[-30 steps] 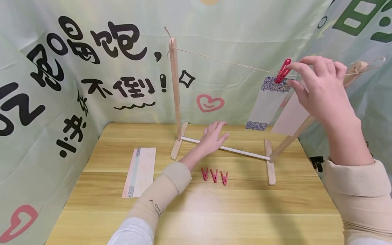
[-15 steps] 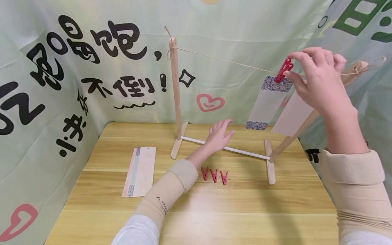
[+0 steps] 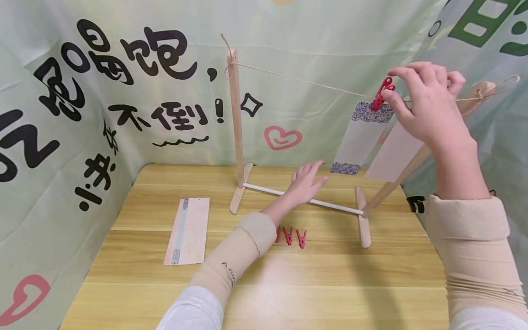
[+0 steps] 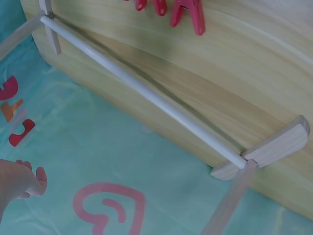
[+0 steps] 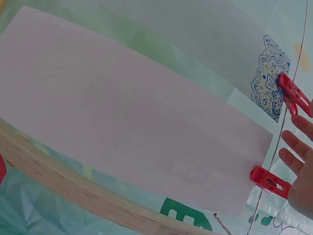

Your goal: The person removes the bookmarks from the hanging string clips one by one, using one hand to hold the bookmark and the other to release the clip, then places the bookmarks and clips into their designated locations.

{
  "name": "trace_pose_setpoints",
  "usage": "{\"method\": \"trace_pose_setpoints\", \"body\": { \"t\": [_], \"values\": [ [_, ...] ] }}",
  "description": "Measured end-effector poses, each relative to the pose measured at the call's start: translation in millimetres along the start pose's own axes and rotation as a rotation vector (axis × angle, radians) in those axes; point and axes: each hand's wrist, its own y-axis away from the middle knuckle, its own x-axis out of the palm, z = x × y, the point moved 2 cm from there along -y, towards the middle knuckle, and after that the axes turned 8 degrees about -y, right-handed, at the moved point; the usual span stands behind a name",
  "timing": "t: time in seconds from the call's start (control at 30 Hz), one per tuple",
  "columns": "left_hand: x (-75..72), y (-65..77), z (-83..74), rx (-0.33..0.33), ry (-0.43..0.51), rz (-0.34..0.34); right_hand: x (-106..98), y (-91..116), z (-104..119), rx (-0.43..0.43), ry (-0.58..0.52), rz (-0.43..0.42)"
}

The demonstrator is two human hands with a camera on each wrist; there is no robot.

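Note:
My right hand (image 3: pixel 439 105) is raised at the string (image 3: pixel 305 82), pinching a red clothespin (image 3: pixel 378 98) between thumb and index finger. That clothespin is clipped over the string onto a white card (image 3: pixel 356 142) with blue patterned ends. To its right hangs a second pale card (image 5: pixel 137 112), held by another red clothespin (image 5: pixel 269 182). My left hand (image 3: pixel 304 184) hovers over the white rod (image 3: pixel 338 205), fingers extended, holding nothing. Red clothespins (image 3: pixel 301 239) lie in a row near my left forearm, which partly covers one.
A pink and white card (image 3: pixel 189 231) lies flat on the wooden table (image 3: pixel 136 279) at the left. The rack's left post (image 3: pixel 237 123) stands upright, and its right post (image 3: pixel 392 183) leans outward in view. A printed cloth (image 3: pixel 177 91) surrounds the table.
My right hand has shifted slightly up, its thumb and index finger now at the clothespin's handles. My left hand has drifted right, and its sleeve now covers part of one loose clothespin.

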Motion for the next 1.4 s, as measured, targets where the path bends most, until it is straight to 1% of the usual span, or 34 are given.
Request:
{"method": "trace_pose_setpoints", "body": {
  "t": [0.07,0.33,0.53,0.73,1.0,1.13,1.2,1.3,1.4],
  "values": [
    [1.0,-0.9,-2.7,0.001,-0.009,0.006,0.1,-1.2,-0.7,0.009,0.004,0.012],
    [1.1,-6.7,-11.2,0.001,0.028,-0.003,1.7,-4.0,0.4,0.01,0.013,0.022],
    [-0.3,-8.1,-17.2,-0.008,0.035,0.003,2.5,-4.0,1.9,0.007,0.002,0.007],
    [0.4,-8.7,-19.6,-0.018,0.025,0.01,3.1,-3.4,2.2,0.001,-0.004,-0.016],
    [3.0,-6.8,-24.2,0.014,0.008,0.003,3.1,-3.0,3.2,0.019,-0.009,-0.029],
    [3.2,-5.3,-25.1,0.029,-0.024,-0.04,3.9,-3.1,3.5,0.017,-0.012,-0.038],
    [2.3,-5.0,-25.4,0.043,-0.044,-0.09,4.0,-3.1,3.5,0.016,-0.012,-0.04],
    [0.3,-4.6,-25.8,0.059,-0.059,-0.181,4.2,-3.0,3.3,0.019,-0.013,-0.04],
    [-1.8,-3.9,-25.6,0.057,-0.047,-0.258,4.3,-3.1,3.3,0.021,-0.013,-0.04]
  ]
}}
